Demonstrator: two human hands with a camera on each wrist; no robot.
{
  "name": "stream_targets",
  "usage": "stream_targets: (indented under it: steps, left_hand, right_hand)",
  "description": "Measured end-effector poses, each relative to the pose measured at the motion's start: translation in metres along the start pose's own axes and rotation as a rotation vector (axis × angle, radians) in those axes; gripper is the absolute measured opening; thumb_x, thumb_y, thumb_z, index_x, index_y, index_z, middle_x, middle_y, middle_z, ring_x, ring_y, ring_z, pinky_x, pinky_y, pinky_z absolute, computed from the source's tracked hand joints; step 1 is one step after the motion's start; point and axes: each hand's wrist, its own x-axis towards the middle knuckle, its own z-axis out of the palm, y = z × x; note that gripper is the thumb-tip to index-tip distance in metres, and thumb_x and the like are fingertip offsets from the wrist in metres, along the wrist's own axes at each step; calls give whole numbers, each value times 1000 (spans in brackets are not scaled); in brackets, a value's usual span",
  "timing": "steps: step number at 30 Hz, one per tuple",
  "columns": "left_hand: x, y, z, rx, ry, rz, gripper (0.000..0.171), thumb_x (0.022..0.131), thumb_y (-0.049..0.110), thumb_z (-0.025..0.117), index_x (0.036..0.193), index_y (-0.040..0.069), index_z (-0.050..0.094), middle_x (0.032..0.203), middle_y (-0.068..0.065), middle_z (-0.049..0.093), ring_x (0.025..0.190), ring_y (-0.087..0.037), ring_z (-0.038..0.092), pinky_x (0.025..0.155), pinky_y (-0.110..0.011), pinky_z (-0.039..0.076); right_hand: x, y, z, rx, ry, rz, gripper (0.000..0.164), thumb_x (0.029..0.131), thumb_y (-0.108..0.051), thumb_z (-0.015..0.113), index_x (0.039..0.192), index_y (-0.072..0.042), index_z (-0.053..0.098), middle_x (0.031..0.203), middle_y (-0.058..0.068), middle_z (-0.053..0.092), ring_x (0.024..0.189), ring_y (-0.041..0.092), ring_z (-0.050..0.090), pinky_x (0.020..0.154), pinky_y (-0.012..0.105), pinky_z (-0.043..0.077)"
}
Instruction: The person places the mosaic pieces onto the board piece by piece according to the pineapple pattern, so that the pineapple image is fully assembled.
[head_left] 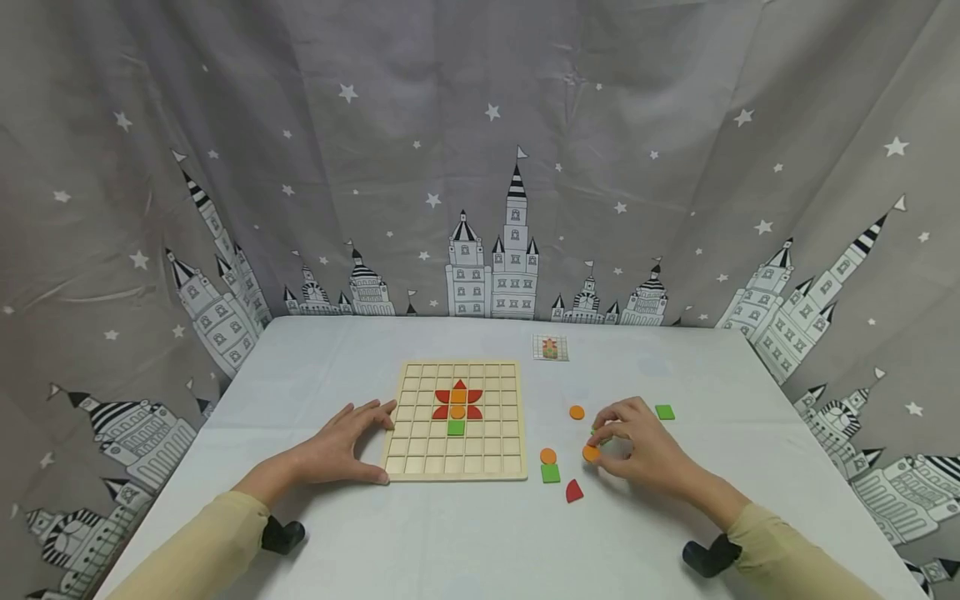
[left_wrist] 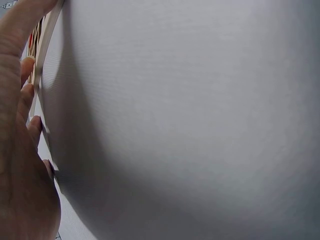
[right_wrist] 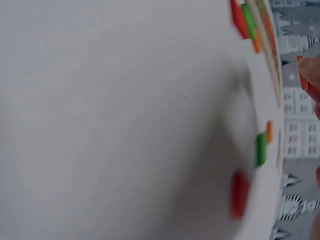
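A square wooden grid board (head_left: 420, 467) lies on the table. Red, orange and green pieces form a flower-like pattern in its middle, with a green square (head_left: 456, 427) lowest. My left hand (head_left: 341, 447) rests at the board's left edge, thumb near the lower corner and fingers spread higher up. To the right of the board, my right hand (head_left: 651, 446) pinches an orange disc (head_left: 590, 453) between thumb and fingers. The right wrist view shows this orange disc (right_wrist: 302, 73) edge-on, off the table. A green piece (head_left: 600, 433) is partly hidden behind those fingers.
Near the board's right side lie an orange disc (head_left: 548, 456), a green square (head_left: 551, 473) and a red quarter-round piece (head_left: 573, 491). Farther back are another orange disc (head_left: 577, 412), a green square (head_left: 665, 412) and a small pattern card (head_left: 551, 347). A grey curtain (head_left: 480, 100) hangs behind.
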Motion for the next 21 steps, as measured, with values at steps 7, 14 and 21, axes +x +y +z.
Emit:
stream_targets:
  steps: [7, 14, 21]
  left_hand:
    - [0, 0, 0, 6, -11, -35, 78, 70, 68, 83, 126, 22, 52, 166, -7, 32, 153, -40, 20, 124, -60, 3]
    - [-1, 3, -1, -7, -13, -43, 78, 71, 66, 84, 127, 21, 52, 165, -7, 33, 153, -39, 20, 124, -60, 4]
    - [-1, 2, -2, -13, -17, -42, 78, 71, 64, 85, 126, 21, 52, 166, -6, 32, 154, -38, 19, 125, -59, 3]
  right_hand:
    - [51, -25, 13, 65, -45, 9, 16, 81, -28, 88, 92, -32, 78, 112, -13, 60, 118, 16, 43, 96, 43, 47]
    - [95, -44, 43, 93, -60, -73, 12, 83, -26, 85, 93, -26, 78, 114, -8, 62, 116, 19, 46, 100, 44, 45]
    - [119, -55, 70, 57, -94, -112, 12, 85, -31, 83, 94, -25, 79, 113, -9, 62, 112, 16, 46, 101, 40, 42]
